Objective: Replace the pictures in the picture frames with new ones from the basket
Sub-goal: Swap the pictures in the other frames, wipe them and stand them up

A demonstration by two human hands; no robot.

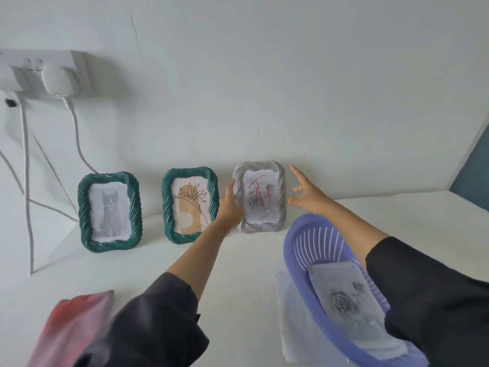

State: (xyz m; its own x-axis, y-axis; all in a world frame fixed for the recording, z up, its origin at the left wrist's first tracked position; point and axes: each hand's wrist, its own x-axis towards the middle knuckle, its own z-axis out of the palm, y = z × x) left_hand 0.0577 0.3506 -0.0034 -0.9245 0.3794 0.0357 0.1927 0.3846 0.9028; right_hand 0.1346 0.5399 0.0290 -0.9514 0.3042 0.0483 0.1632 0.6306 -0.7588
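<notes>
1. The left hand (232, 205) was wrapped on the left edge of the grey frame (260, 198), thumb at the front and the other fingers hidden behind it, so it had hold of that frame
2. The right hand (308, 194) hovered just beside the frame's right edge with fingers spread wide – holding nothing and, as far as could be seen, not touching the frame
3. The grey frame stood upright against the wall at the back of the white table (238, 274), holding a rose picture marked with red scribbles
4. Just left of it stood two green frames – one with a line-drawn flower (190, 205), one further left with a grey cat (110, 211)
5. Nearer the person, right of centre, sat the purple basket (299, 250) with a clean rose print (346, 300) lying in it; another sheet of paper (288, 308) lay under its left side
6. Judged step: taking up the grey frame to swap out its scribbled picture. The next move would call for the right hand to close on the free edge, then lift and turn the frame to reach its back
</notes>
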